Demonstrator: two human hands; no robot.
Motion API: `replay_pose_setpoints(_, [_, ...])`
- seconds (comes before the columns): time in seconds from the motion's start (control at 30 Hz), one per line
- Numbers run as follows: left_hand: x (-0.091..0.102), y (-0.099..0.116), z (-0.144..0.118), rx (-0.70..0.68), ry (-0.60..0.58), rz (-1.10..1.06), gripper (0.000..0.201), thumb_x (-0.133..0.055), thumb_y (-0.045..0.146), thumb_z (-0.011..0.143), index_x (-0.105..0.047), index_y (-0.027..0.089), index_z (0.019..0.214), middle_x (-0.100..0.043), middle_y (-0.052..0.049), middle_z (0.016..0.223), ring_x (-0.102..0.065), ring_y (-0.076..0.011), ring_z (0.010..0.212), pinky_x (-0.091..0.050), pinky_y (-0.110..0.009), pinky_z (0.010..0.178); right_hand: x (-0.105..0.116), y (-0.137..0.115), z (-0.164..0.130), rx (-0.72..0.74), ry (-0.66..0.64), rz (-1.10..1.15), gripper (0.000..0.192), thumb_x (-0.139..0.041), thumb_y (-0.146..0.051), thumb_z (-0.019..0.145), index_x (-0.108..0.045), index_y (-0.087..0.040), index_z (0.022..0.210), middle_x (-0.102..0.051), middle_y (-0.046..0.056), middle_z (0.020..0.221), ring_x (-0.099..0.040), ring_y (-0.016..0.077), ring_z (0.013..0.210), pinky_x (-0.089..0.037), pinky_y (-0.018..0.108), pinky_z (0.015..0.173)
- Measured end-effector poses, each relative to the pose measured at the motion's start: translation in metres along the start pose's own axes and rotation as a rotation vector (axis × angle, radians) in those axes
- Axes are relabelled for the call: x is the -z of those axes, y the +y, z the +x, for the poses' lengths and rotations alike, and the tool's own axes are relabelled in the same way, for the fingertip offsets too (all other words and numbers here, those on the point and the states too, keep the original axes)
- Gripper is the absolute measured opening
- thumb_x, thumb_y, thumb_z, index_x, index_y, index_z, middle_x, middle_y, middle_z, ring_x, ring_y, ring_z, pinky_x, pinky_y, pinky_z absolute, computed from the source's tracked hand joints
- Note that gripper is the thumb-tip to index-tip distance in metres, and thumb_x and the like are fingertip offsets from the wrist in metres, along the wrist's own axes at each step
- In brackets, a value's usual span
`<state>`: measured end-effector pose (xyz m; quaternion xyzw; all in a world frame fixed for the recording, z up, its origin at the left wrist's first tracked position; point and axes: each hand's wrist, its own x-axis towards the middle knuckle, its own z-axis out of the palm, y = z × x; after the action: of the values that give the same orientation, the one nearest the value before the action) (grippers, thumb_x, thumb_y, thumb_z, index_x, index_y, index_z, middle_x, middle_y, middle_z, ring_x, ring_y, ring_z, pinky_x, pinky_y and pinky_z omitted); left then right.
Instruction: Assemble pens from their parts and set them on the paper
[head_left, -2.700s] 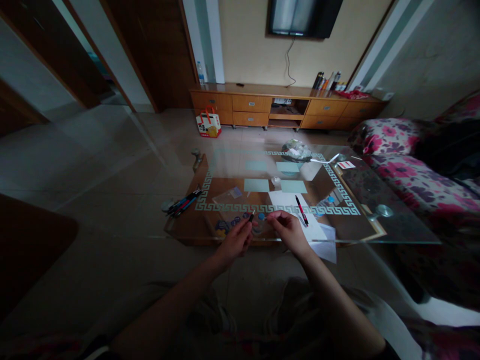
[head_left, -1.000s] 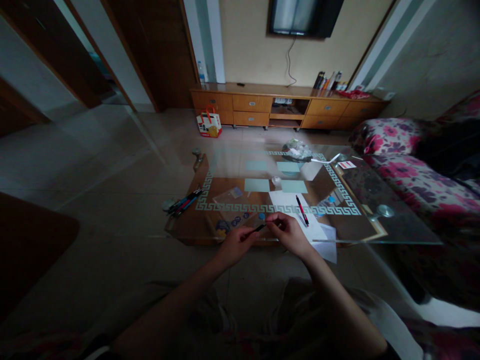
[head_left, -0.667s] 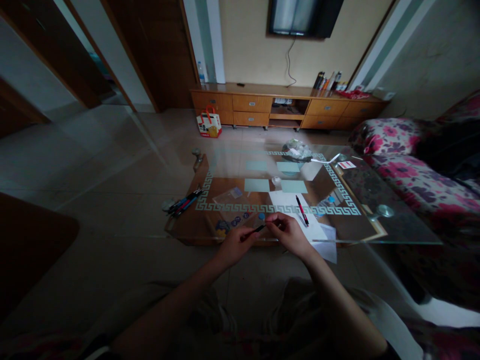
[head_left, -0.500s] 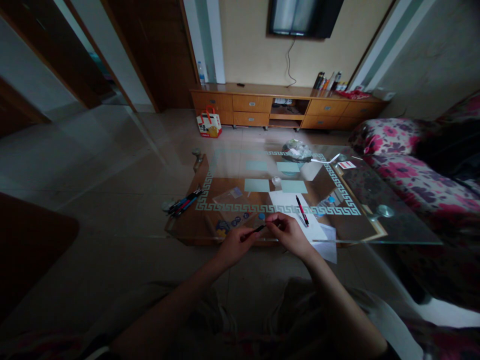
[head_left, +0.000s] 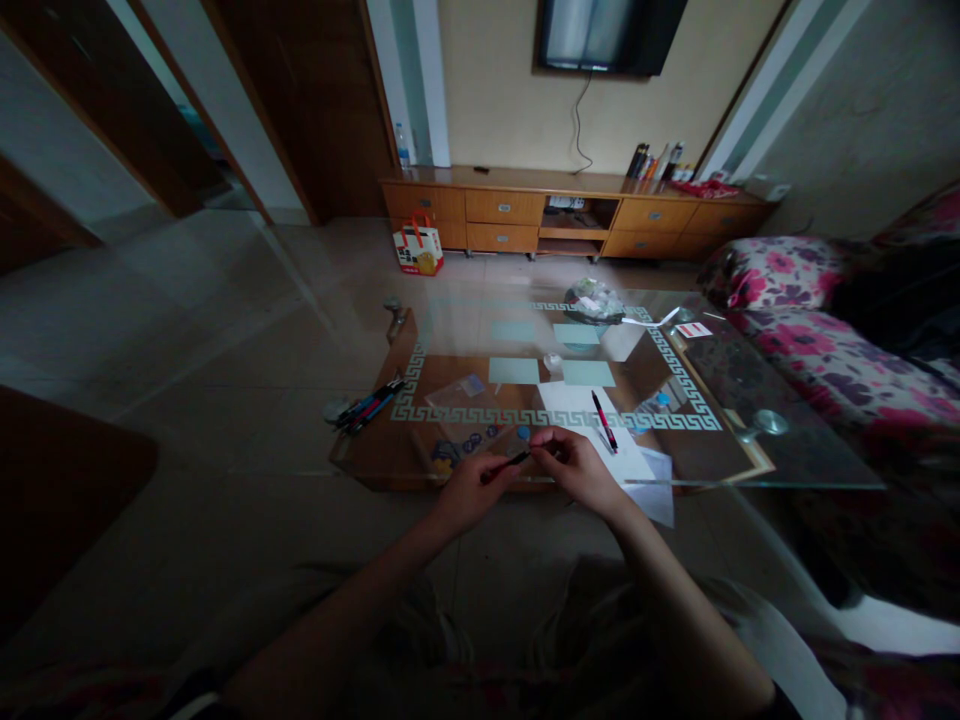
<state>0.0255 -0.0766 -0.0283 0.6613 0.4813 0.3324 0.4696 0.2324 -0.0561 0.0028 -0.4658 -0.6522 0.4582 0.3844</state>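
- A thin black pen is held between both hands above the near edge of the glass tabletop.
- Left hand: fingers clamped on the pen's lower end.
- Right hand: fingers pinched at its upper tip.
- Long axis: rising left to right, spanning the gap between the hands.
- A red pen lies on white paper just beyond the right hand.
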Motion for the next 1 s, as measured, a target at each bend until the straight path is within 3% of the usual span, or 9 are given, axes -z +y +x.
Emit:
replay_pose_setpoints(0.27, [0.0,-0.003,0.001,-0.024,0.009,0.06,0.04,-0.056,0.048,0.091,-0.076,0.014,0.098,-0.066,-0.004,0.076,-0.053,-0.0152,0.068,-0.035,-0.025,0.062,0.002,0.004,0.0,-0.001,-0.036,-0.028,0.021,-0.061,-0.038,0.09,-0.066,-0.019,0.098,-0.068,0.003,0.087,-0.061,0.0165,0.076,-0.047,0.028,0.069])
replay_pose_setpoints(0.6, [-0.001,0.002,-0.004,-0.087,0.075,0.204,0.03,-0.056,0.039,0.094,-0.073,0.016,0.103,-0.065,-0.004,0.087,-0.059,-0.0156,0.075,-0.043,-0.026,0.069,0.003,-0.003,-0.003,0.038,-0.028,-0.234,0.016,-0.056,-0.032,0.092,-0.063,-0.02,0.086,-0.065,0.001,0.077,-0.057,0.0148,0.068,-0.041,0.025,0.062])
replay_pose_setpoints(0.83, [0.0,0.002,-0.005,-0.196,0.088,0.208,0.027,-0.045,0.024,0.099,-0.068,0.019,0.113,-0.065,-0.006,0.103,-0.061,-0.018,0.096,-0.046,-0.031,0.088,0.003,-0.006,-0.003,0.084,0.015,-0.397,0.023,-0.051,-0.03,0.095,-0.057,-0.02,0.075,-0.058,-0.001,0.071,-0.053,0.0145,0.066,-0.035,0.026,0.062])
replay_pose_setpoints(1.0, [0.001,0.004,-0.004,-0.221,0.06,0.209,0.027,-0.045,0.024,0.099,-0.067,0.02,0.114,-0.063,-0.006,0.104,-0.061,-0.0183,0.099,-0.046,-0.031,0.09,0.005,-0.006,-0.003,0.113,-0.004,-0.446,0.035,-0.045,-0.033,0.1,-0.055,-0.02,0.069,-0.057,0.0,0.071,-0.054,0.0157,0.069,-0.036,0.028,0.066])
